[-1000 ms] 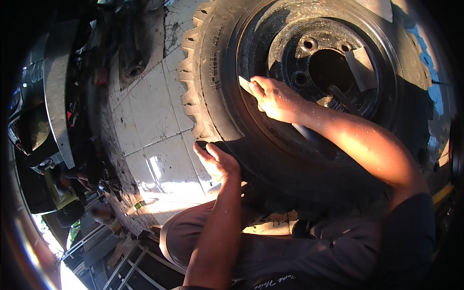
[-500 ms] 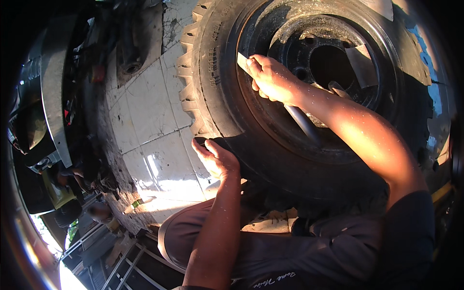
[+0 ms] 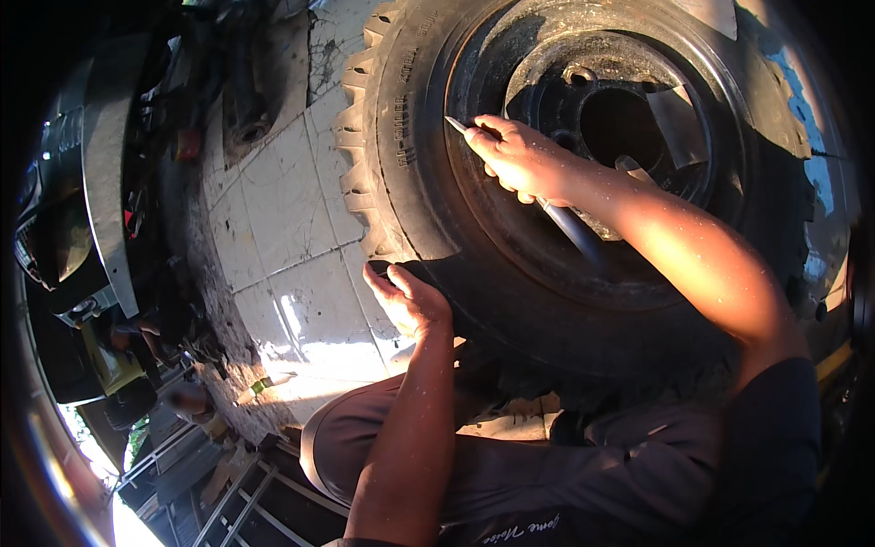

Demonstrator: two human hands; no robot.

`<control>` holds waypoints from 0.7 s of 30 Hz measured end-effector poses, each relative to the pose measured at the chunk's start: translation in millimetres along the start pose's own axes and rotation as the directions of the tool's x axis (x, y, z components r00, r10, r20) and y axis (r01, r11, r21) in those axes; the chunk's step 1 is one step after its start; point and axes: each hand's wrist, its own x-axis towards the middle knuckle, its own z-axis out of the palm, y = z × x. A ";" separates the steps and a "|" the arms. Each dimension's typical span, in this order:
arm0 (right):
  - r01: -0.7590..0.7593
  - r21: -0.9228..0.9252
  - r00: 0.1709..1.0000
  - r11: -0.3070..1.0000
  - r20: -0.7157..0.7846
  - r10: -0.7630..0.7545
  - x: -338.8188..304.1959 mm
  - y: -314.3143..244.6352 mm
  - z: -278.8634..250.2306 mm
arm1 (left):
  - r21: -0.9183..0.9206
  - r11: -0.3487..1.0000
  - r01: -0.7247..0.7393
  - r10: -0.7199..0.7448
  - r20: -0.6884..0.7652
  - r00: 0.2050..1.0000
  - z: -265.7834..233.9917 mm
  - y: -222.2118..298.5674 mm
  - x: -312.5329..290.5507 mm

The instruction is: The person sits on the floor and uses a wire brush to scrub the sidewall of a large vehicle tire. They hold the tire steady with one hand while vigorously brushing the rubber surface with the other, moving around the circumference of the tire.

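A large tire (image 3: 410, 182) with a chunky tread lies flat before me, mounted around a dark, worn wheel rim (image 3: 547, 68). My right hand (image 3: 519, 159) is closed around a metal tire lever (image 3: 570, 226). Its narrow tip (image 3: 456, 124) pokes out beyond my fingers, near where the rim meets the tire's sidewall. The rest of the bar runs back under my wrist, over the wheel's inner face. At the near left edge of the tire, my left hand (image 3: 415, 305) grips the tread, thumb and fingers apart around the edge.
Pale cracked floor tiles (image 3: 283, 219) lie left of the tire. A flat greyish piece (image 3: 676, 123) sits by the rim's centre hole. Dark machine parts (image 3: 241, 100) stand at the upper left, and a metal frame (image 3: 241, 501) at the lower left. Another person (image 3: 191, 401) is farther off.
The lever has turned in my right hand, so its tip now shows edge-on instead of its broad face. That hand has shifted slightly right and down; my left hand stays put.
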 end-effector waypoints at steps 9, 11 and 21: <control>-0.012 0.128 0.999 0.992 0.047 0.006 -13.4 7.7 6.2 | -0.020 1.000 0.004 -0.004 0.001 1.000 1.3 -2.0 -0.2; -0.057 0.119 0.998 0.991 0.015 0.056 -11.1 2.7 8.3 | -0.024 1.000 -0.006 0.006 -0.015 1.000 1.9 -4.4 0.5; 0.072 0.027 0.997 0.997 -0.013 -0.071 -3.6 14.0 12.8 | -0.028 1.000 0.004 -0.004 0.007 1.000 0.7 -7.8 1.5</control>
